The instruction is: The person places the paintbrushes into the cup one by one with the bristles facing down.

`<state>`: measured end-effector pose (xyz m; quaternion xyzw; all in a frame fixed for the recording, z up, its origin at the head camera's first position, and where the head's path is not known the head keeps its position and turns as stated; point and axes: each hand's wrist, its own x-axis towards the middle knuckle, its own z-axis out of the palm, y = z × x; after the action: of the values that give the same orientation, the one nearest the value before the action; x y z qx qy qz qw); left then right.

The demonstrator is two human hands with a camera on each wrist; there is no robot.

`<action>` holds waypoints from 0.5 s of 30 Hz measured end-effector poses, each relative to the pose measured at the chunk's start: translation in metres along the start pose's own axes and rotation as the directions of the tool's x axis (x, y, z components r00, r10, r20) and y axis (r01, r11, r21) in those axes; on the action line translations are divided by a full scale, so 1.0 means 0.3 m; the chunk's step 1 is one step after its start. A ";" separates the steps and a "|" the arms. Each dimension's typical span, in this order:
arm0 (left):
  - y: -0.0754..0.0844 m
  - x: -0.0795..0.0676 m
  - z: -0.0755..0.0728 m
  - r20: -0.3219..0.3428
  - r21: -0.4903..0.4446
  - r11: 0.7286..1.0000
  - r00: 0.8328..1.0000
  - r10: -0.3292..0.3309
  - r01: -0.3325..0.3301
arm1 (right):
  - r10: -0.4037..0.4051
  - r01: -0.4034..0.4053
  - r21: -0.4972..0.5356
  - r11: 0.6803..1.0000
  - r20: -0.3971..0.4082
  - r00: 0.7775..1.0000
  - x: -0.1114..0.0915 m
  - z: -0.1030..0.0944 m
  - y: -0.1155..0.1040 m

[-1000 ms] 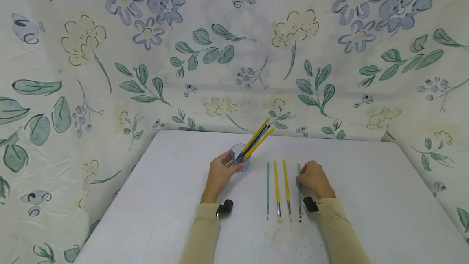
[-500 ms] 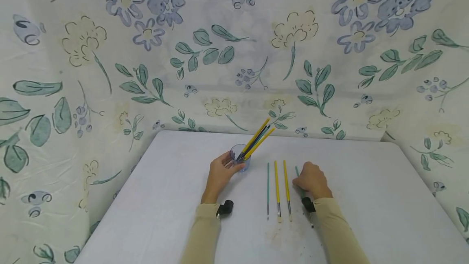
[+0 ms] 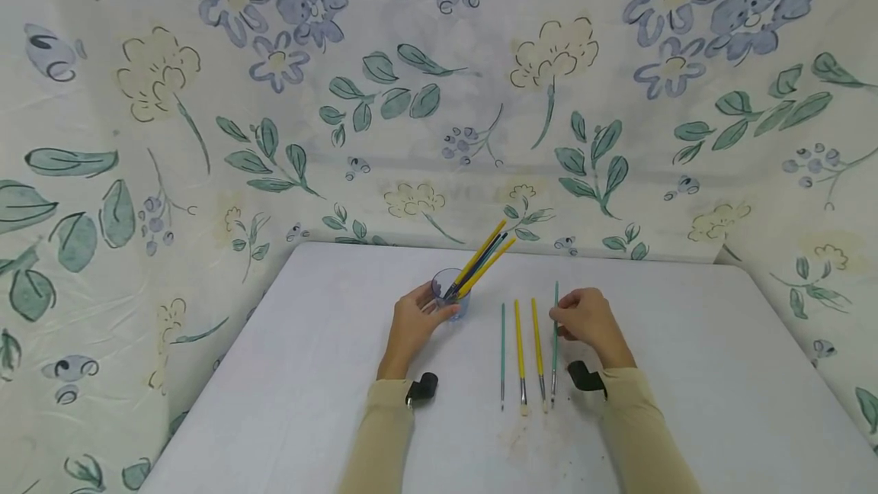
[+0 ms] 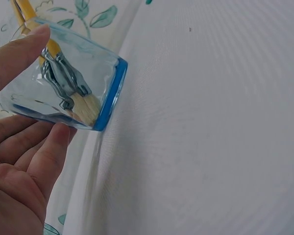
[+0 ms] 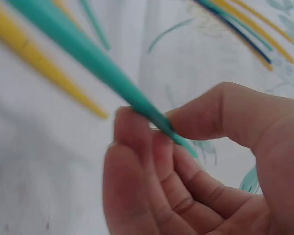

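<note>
**Green brush lifted at the right hand, cup held by the left**

The white counter carries everything, with a floral cloth hung behind and around it. On it, the left hand curls around a clear blue-rimmed cup, thumb on one side and fingers on the other; the left wrist view shows the bristle ends of brushes pressed against the cup's base. A bundle of yellow and dark brushes leans out of the cup, handles slanting up and away to the right, above the gap between the two hands.

The right hand pinches a green brush between thumb and fingertips near the handle's tapered end. Its long axis runs nearly straight away from the person, the handle tip pointing to the far side, the bristle end toward the near edge, just left of the right wrist.

Between the hands lie three more brushes, parallel to it: two yellow brushes and a thin green brush nearest the left hand.
</note>
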<state>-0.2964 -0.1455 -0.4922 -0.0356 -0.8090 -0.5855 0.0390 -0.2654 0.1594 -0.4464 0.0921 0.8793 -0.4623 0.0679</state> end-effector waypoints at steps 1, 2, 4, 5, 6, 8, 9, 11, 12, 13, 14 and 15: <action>0.000 0.001 0.000 -0.001 0.001 1.000 1.000 0.000 0.000 | -0.004 0.004 0.034 0.999 -0.005 1.000 0.001 -0.001 -0.005; 0.000 0.001 0.000 -0.001 0.003 1.000 1.000 -0.001 0.001 | -0.008 0.008 0.063 0.998 -0.007 1.000 0.001 -0.002 -0.009; -0.002 0.002 0.001 -0.002 0.005 1.000 1.000 -0.003 0.003 | -0.007 0.009 0.125 0.992 -0.013 1.000 -0.001 -0.002 -0.016; -0.002 0.003 0.002 -0.002 0.004 1.000 1.000 -0.007 0.007 | -0.007 0.010 0.156 0.988 -0.016 1.000 -0.001 -0.001 -0.018; -0.003 0.003 0.002 -0.001 0.005 1.000 1.000 -0.007 0.007 | -0.008 0.012 0.182 0.983 -0.020 1.000 -0.001 -0.001 -0.021; -0.004 0.002 0.002 -0.001 0.005 1.000 1.000 -0.007 0.007 | -0.009 0.016 0.240 0.971 -0.030 0.999 -0.002 0.000 -0.027; -0.004 0.002 0.002 -0.001 0.005 1.000 1.000 -0.006 0.006 | -0.006 0.016 0.268 0.963 -0.037 0.999 -0.001 0.001 -0.030; -0.003 0.002 0.002 0.000 0.004 1.000 1.000 -0.006 0.006 | -0.011 0.026 0.320 0.947 -0.049 0.999 -0.001 0.002 -0.038; -0.003 0.001 0.001 -0.001 0.002 1.000 1.000 -0.006 0.006 | -0.012 0.030 0.343 0.939 -0.055 0.998 -0.001 0.003 -0.044; -0.003 0.001 0.000 0.000 0.002 1.000 1.000 -0.003 0.003 | -0.013 0.034 0.364 0.931 -0.061 0.998 -0.001 0.003 -0.049; -0.002 0.001 0.000 0.000 0.001 1.000 1.000 -0.005 0.005 | -0.012 0.036 0.383 0.923 -0.066 0.998 -0.001 0.004 -0.054; -0.003 0.001 0.000 0.001 0.001 1.000 1.000 -0.003 0.003 | -0.014 0.040 0.402 0.915 -0.070 0.997 -0.001 0.005 -0.059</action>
<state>-0.2969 -0.1459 -0.4929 -0.0346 -0.8094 -0.5850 0.0378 -0.2691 0.1485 -0.4331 0.1070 0.7682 -0.6311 0.0123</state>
